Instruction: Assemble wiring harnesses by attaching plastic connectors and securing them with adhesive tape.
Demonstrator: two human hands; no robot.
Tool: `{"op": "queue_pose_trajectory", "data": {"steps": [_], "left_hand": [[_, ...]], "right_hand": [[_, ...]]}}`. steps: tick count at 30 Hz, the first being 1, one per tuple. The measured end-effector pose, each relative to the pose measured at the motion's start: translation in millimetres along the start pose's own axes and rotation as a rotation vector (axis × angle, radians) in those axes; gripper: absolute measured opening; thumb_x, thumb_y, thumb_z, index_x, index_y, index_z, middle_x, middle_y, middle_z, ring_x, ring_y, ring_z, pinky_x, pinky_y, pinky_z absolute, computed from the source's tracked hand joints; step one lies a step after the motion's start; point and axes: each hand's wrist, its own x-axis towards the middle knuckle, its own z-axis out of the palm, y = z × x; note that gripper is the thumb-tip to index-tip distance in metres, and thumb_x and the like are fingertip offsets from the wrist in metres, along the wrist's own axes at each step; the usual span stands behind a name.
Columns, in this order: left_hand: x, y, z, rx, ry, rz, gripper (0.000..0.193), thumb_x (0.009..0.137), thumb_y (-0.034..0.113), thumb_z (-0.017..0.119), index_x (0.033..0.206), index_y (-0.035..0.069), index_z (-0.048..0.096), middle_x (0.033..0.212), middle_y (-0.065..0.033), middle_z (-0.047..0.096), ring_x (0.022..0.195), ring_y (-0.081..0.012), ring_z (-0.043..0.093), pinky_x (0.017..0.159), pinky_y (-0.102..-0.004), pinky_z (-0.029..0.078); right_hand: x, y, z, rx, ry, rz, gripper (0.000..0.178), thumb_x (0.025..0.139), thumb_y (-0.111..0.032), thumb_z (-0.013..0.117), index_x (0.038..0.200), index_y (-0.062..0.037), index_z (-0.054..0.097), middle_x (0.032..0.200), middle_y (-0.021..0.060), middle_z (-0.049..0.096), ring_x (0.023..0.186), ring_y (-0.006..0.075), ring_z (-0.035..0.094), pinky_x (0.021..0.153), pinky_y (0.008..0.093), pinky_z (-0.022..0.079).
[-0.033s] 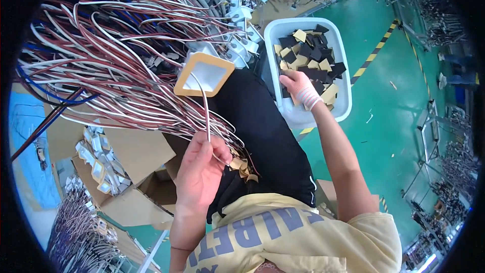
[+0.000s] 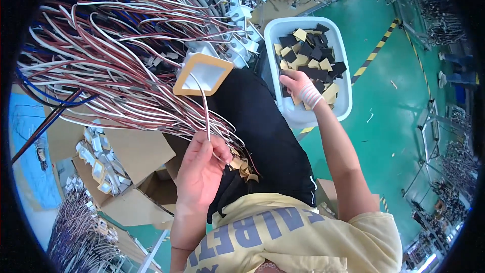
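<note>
My left hand (image 2: 198,174) is closed, palm up, pinching a thin white and brown cable (image 2: 206,108) between thumb and fingers. The cable runs up into a white square funnel-shaped housing (image 2: 209,74), whose rim carries a tan square frame. That housing rests by my dark-trousered leg, against the cable bundle. At the right, my right hand (image 2: 299,85), with a white striped band at its wrist, reaches into a white tub (image 2: 345,102). Its curled fingers lie among black and tan flat foam pieces (image 2: 316,73); what they grip is hidden.
A thick bundle of brown and white cables (image 2: 101,60) spreads across the left, with white housings (image 2: 240,45) at its end. An open cardboard box (image 2: 136,156) and more white housings (image 2: 101,164) lie lower left. Tan scraps (image 2: 243,167) sit on my lap. Green floor (image 2: 376,136) extends right.
</note>
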Motion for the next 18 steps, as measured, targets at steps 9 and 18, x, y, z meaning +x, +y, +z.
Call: {"op": "queue_pose_trajectory", "data": {"steps": [9,18], "left_hand": [[0,-4,2,0.007,-0.002,-0.005,0.012,0.097,0.019,0.050,0.097,0.007,0.050,0.086,-0.0052,0.055,0.080,-0.0147,0.051,0.073,-0.0279,0.040],[-9,-14,-6,-0.059,0.036,-0.017,0.011,0.097,0.016,0.050,0.101,0.007,0.056,0.117,-0.0084,0.056,0.094,-0.0136,0.055,0.083,-0.0283,0.044]], "right_hand": [[-13,1,8,-0.031,0.113,-0.224,0.026,0.086,-0.023,0.061,0.094,0.0018,0.065,0.073,0.0099,0.062,0.062,0.0194,0.058,0.060,0.0327,0.048],[-77,-39,-2,0.687,0.159,-0.030,0.018,0.090,-0.018,0.055,0.077,-0.0051,0.056,0.065,0.0014,0.055,0.050,0.0097,0.048,0.044,0.0220,0.035]]}}
